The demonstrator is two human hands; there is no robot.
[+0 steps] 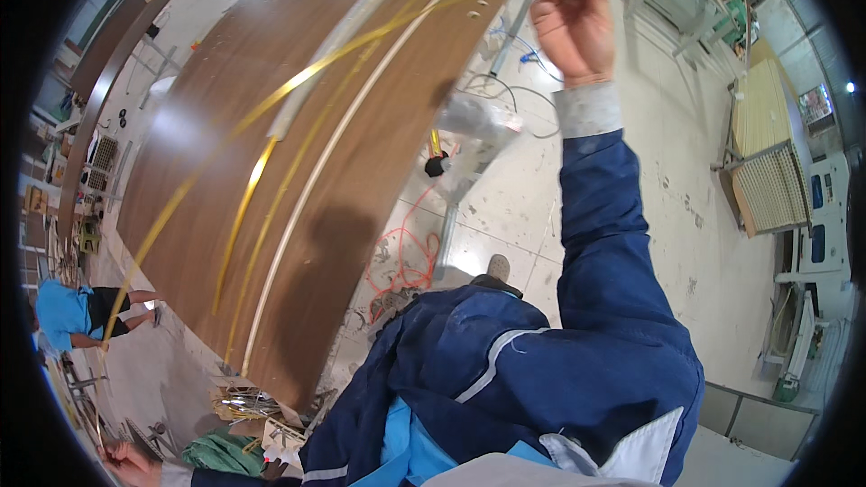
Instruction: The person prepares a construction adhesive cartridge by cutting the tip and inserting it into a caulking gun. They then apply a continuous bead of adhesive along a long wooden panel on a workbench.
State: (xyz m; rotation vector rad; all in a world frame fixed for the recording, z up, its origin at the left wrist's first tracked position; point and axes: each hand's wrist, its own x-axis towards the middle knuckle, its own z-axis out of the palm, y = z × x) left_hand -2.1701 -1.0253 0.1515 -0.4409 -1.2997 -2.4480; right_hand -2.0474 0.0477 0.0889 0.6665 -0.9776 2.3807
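Note:
A long, thin gold trim strip (293,83) bows above a brown wood-grain panel (198,189). Its far end is pinched between the closed fingers of my right hand (575,22), raised at the top right. My left hand (131,464), low at the left edge, has its fingers closed around the strip's other end, which looks narrow there. Beneath the bowed strip, a second gold strip (242,221) lies on the panel, partly inside a whitish sleeve (311,77). A pale narrow line (317,169) runs lengthwise along the panel beside them.
A person in a blue shirt (63,314) bends at the left. Orange hose (417,257), a plastic bag (478,119) and grey cable (541,95) lie right of the panel. Metal strips (245,403) and green sacking (222,453) sit near my left arm. Stacked boards (767,144) stand right.

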